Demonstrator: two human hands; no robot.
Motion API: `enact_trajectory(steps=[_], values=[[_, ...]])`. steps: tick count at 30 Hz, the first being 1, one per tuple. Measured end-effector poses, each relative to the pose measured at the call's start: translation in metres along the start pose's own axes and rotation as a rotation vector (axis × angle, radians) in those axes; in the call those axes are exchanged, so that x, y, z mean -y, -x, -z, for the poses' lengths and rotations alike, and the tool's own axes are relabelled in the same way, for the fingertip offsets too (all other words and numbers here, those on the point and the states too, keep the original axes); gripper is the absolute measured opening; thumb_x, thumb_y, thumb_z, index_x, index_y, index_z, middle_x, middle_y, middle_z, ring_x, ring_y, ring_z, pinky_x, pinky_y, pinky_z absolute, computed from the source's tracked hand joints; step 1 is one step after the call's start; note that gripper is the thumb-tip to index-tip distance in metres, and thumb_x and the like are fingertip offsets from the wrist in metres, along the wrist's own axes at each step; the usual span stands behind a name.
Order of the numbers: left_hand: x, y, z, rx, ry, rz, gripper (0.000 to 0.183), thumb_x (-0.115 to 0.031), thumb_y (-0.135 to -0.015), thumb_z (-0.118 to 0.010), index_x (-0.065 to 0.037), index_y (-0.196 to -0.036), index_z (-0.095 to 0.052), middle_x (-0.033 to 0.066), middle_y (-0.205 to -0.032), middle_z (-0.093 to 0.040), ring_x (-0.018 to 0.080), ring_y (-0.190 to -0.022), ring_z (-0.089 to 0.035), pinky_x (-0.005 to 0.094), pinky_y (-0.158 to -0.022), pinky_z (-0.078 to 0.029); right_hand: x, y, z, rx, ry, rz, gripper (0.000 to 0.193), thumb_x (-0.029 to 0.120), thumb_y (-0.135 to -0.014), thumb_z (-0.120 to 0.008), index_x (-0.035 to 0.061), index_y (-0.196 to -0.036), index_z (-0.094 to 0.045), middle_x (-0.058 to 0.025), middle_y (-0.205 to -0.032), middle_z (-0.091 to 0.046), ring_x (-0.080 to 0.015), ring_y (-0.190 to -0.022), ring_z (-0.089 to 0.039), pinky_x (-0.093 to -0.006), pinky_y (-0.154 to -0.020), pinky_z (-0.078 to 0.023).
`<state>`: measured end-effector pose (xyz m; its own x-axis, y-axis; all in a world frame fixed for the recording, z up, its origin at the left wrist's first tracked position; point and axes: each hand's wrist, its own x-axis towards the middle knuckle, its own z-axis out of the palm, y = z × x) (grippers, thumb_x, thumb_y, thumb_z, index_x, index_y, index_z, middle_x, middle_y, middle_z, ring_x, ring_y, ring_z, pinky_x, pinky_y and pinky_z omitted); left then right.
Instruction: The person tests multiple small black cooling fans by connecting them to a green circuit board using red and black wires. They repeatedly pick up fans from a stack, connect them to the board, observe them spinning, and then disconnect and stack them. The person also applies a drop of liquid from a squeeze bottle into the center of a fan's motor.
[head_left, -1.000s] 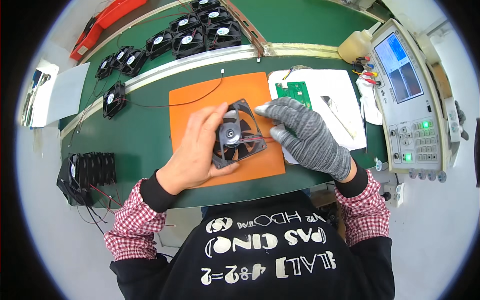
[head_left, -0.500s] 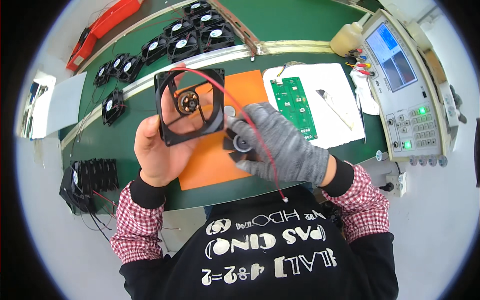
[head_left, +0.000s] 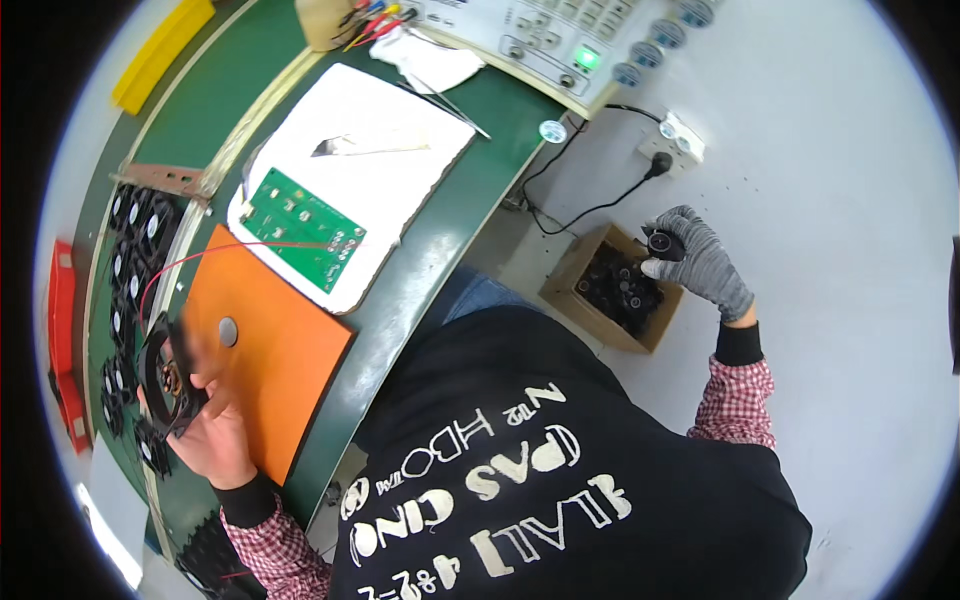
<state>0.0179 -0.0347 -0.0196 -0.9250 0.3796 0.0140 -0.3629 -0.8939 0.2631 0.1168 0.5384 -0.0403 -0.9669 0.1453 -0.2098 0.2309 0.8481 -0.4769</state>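
Note:
My bare left hand [head_left: 215, 435] grips a black square fan frame [head_left: 160, 365] above the left part of the bench. Copper windings of its motor show at the centre, and a red wire trails from the frame across the mat. Out to the right, past the bench edge, my gloved right hand [head_left: 705, 270] holds a black fan rotor [head_left: 664, 244] between its fingers. That hand is over the rim of a cardboard box [head_left: 655, 335] on the floor, which contains a pile of black fan rotors [head_left: 622, 287].
An orange mat [head_left: 275, 360] with a round grey disc [head_left: 228, 331] lies on the green bench [head_left: 440, 235]. Beyond are a green circuit board [head_left: 305, 230] on a white sheet [head_left: 370, 130], a test instrument [head_left: 545, 45], and rows of assembled fans [head_left: 130, 270]. A wall socket [head_left: 685, 145] has a plugged cable.
My right hand has taken the rotor away from the frame, right and down to the box. My left hand keeps the frame over the bench. The view has swung right.

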Motion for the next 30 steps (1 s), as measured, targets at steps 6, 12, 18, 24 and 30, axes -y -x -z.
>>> enact_trajectory(steps=[6, 12, 18, 24, 30], values=[[0.002, 0.000, -0.006, -0.057, -0.053, -0.027, 0.056, -0.032, -0.095, -0.054, 0.000, -0.138, -0.035, 0.0145, -0.124, -0.034, 0.0275, -0.096, -0.044, 0.0357, -0.066, -0.042, -0.082, 0.006, -0.030, 0.075, -0.004, -0.232, 0.064, 0.026, -0.064, -0.088, 0.0035, -0.119, -0.062, -0.0128, -0.115, -0.054, -0.0300, -0.110, -0.057, -0.0374, -0.099, -0.046], [-0.001, 0.005, -0.002, -0.028, 0.021, -0.065, 0.058, -0.032, -0.096, -0.052, 0.000, -0.139, -0.030, 0.0146, -0.119, -0.035, 0.0261, -0.092, -0.044, 0.0341, -0.063, -0.041, 0.026, 0.002, -0.005, -0.126, -0.332, 0.308, 0.072, 0.029, -0.064, -0.089, 0.0110, -0.128, -0.061, -0.0143, -0.124, -0.048, -0.0316, -0.123, -0.049, -0.0409, -0.106, -0.040], [-0.005, 0.003, -0.002, -0.005, -0.082, -0.079, 0.064, -0.031, -0.097, -0.051, -0.003, -0.148, -0.024, 0.0151, -0.116, -0.036, 0.0242, -0.086, -0.043, 0.0316, -0.059, -0.040, 0.104, -0.006, 0.012, -0.111, -0.292, 0.549, 0.075, 0.030, -0.067, -0.087, 0.0132, -0.133, -0.057, -0.0121, -0.125, -0.048, -0.0302, -0.122, -0.049, -0.0412, -0.106, -0.040], [-0.001, 0.005, -0.003, -0.038, -0.072, -0.099, 0.063, -0.031, -0.097, -0.051, -0.005, -0.148, -0.025, 0.0153, -0.115, -0.037, 0.0236, -0.084, -0.043, 0.0306, -0.058, -0.039, 0.110, 0.000, 0.010, -0.102, -0.236, 0.604, 0.079, 0.030, -0.068, -0.087, 0.0126, -0.136, -0.053, -0.0115, -0.122, -0.051, -0.0308, -0.120, -0.050, -0.0406, -0.104, -0.041], [-0.003, 0.003, -0.005, -0.033, -0.087, -0.080, 0.064, -0.031, -0.097, -0.050, -0.004, -0.148, -0.024, 0.0157, -0.114, -0.037, 0.0241, -0.084, -0.044, 0.0315, -0.058, -0.040, 0.117, 0.004, 0.011, -0.101, -0.258, 0.630, 0.079, 0.036, -0.069, -0.087, 0.0110, -0.136, -0.052, -0.0122, -0.121, -0.052, -0.0318, -0.118, -0.051, -0.0419, -0.103, -0.042]])
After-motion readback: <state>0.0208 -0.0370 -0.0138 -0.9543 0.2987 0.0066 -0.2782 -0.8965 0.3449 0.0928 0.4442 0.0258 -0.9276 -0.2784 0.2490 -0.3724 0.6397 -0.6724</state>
